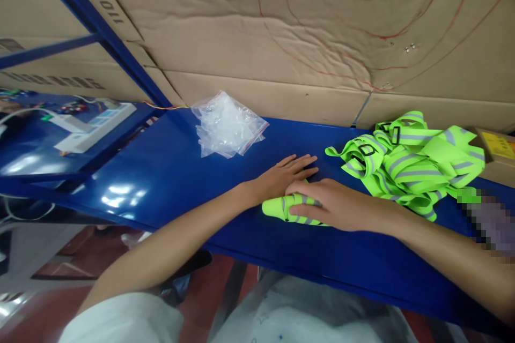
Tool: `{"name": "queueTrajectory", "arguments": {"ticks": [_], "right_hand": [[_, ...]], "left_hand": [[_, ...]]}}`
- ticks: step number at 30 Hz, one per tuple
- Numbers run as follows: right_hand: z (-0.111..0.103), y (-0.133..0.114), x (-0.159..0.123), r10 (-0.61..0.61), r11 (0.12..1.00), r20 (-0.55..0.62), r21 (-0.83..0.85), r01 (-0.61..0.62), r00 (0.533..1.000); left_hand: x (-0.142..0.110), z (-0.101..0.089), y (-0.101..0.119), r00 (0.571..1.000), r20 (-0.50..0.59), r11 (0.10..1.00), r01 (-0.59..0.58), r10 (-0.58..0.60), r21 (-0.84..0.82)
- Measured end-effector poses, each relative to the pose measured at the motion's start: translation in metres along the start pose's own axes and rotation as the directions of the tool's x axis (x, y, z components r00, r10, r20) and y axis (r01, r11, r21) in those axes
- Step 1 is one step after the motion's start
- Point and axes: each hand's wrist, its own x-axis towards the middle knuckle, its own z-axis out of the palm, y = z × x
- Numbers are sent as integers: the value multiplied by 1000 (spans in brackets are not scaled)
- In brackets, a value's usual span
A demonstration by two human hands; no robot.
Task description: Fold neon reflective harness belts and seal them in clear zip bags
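Note:
A folded bundle of fluorescent yellow-green reflective strap (277, 208) with grey stripes lies on the blue table near its front edge. My right hand (325, 202) is closed over the bundle from the right, with thumb and fingers around it, and hides much of it. Just behind, my left hand (279, 178) rests flat with its fingers stretched out and spread. The left hand meets the bundle's far side, partly behind the right hand. To the right sits a loose, tangled heap of the same reflective straps (414, 169), with black buckles (366, 150) among them.
Clear zip bags (227, 126) are piled at the table's back edge. Tall cardboard (241, 48) stands behind the blue tabletop (161, 171). A white power strip (94, 128) lies on the neighbouring table at left. A small carton (497, 153) stands at the far right.

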Motion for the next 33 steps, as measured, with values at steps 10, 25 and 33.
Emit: {"name": "queueTrajectory", "arguments": {"ticks": [10, 25, 33], "right_hand": [[-6, 17, 13, 8, 975, 52, 221, -20, 999], [21, -12, -25, 257, 950, 19, 176, -256, 966], [23, -9, -15, 239, 968, 16, 76, -239, 971]], "left_hand": [[-5, 3, -2, 998, -9, 994, -59, 59, -87], [-17, -12, 24, 996, -65, 939, -77, 59, -335], [-16, -19, 19, 977, -74, 971, 188, -201, -149]]}}
